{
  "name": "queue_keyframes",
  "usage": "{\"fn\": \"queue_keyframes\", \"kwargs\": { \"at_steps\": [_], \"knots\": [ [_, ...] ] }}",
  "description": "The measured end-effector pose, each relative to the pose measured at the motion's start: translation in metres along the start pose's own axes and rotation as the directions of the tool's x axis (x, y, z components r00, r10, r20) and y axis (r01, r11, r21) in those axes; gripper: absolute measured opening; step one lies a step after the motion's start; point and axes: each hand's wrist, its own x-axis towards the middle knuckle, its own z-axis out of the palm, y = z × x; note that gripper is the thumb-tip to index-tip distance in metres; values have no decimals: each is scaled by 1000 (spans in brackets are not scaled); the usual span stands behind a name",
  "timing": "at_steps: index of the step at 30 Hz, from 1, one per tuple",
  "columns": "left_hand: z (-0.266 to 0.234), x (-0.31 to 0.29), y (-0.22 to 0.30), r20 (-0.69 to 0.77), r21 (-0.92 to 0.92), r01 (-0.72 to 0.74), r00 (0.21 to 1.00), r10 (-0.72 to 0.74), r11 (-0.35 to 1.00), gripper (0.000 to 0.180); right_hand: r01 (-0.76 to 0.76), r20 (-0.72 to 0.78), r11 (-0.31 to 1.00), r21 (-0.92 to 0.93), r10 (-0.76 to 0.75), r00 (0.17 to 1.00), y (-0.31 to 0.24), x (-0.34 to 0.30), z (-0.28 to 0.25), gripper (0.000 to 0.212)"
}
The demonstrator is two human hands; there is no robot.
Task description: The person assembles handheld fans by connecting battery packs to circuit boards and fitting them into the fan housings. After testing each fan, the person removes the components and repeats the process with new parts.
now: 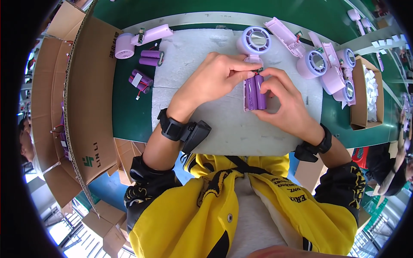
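Observation:
A pink handheld fan (254, 61) with a pale blue round head lies on the white foam mat (223, 133), its handle opened. Inside the handle sit two purple cylindrical batteries (255, 92) side by side, below a small green circuit board (259, 69) with red wire. My left hand (208, 81) has thumb and index finger pinched at the top of the batteries, near the board; what lies between the fingertips is hidden. My right hand (286, 96) curls round the handle's right side, thumb at its lower end and index finger by the board.
Purple battery packs (140, 81) and an opened fan (125, 45) lie left on the green table. More opened fans (312, 63) stand right, beside a cardboard box (359, 116) holding white pieces. A tall carton (92, 99) borders the left; a person (393, 172) is at far right.

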Motion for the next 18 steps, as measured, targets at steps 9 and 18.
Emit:
{"fn": "queue_keyframes", "kwargs": {
  "at_steps": [9,18],
  "knots": [
    [0,-1,-5,53,-179,131,991,-123,975,40,-146,-6,986,75,147,989,-3,1,3,45],
    [5,1,-10,92,-321,271,963,-255,907,51,-248,98,968,-22,249,964,-7,14,0,50]
  ]
}}
